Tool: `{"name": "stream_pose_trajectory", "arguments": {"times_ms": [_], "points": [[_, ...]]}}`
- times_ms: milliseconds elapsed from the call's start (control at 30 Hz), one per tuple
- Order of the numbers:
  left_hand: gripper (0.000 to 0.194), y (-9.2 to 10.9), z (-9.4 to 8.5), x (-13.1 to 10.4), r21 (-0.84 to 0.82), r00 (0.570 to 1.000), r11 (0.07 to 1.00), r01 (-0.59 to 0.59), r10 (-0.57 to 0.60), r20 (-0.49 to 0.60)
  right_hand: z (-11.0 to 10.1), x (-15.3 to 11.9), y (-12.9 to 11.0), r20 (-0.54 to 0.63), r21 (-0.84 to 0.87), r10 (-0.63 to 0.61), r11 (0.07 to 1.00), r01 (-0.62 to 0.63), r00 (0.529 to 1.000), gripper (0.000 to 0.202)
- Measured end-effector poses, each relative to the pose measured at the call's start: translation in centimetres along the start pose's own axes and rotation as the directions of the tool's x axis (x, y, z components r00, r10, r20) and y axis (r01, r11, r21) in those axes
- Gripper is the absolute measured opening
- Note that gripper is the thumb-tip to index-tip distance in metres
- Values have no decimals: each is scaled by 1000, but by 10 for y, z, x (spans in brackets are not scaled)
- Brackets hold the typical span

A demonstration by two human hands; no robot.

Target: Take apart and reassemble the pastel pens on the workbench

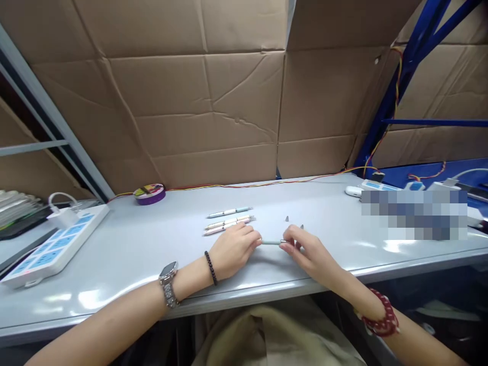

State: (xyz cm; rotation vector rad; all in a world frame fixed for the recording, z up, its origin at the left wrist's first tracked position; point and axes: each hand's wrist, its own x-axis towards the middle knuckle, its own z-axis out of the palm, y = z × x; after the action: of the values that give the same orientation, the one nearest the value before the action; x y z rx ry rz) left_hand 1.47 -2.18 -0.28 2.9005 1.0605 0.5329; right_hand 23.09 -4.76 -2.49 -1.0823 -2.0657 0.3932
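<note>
My left hand (234, 249) and my right hand (305, 249) both grip one pale green pen (271, 242), held level just above the grey table (125, 254). The left fingers close on its left end, the right fingertips pinch its right end. Just behind the left hand lie three more pens: a light blue one (230, 212) and two pinkish ones (227, 221) (219, 230). Two small dark pen tips (287, 219) (301, 226) stand on the table behind my right hand.
A white and blue power strip (53, 246) with a plugged white charger (63, 216) lies at the left. A purple tape roll (149, 194) sits by the cardboard wall. Red-yellow wires run along the back edge. White devices (354, 191) and a blurred patch sit at the right.
</note>
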Motion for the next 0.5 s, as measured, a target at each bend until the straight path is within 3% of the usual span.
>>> {"name": "stream_pose_trajectory", "arguments": {"times_ms": [100,300,500], "points": [[32,0,3,-2,15,1000,1000,4,-4,4,2,-1,1,19,23,10,1000,-10,1000,20],[32,0,4,-2,26,1000,999,20,-20,19,5,-3,2,42,-128,53,991,-47,998,42],[37,-6,6,2,53,1000,999,7,-7,12,5,-2,1,-47,-46,31,998,-34,998,23]]}}
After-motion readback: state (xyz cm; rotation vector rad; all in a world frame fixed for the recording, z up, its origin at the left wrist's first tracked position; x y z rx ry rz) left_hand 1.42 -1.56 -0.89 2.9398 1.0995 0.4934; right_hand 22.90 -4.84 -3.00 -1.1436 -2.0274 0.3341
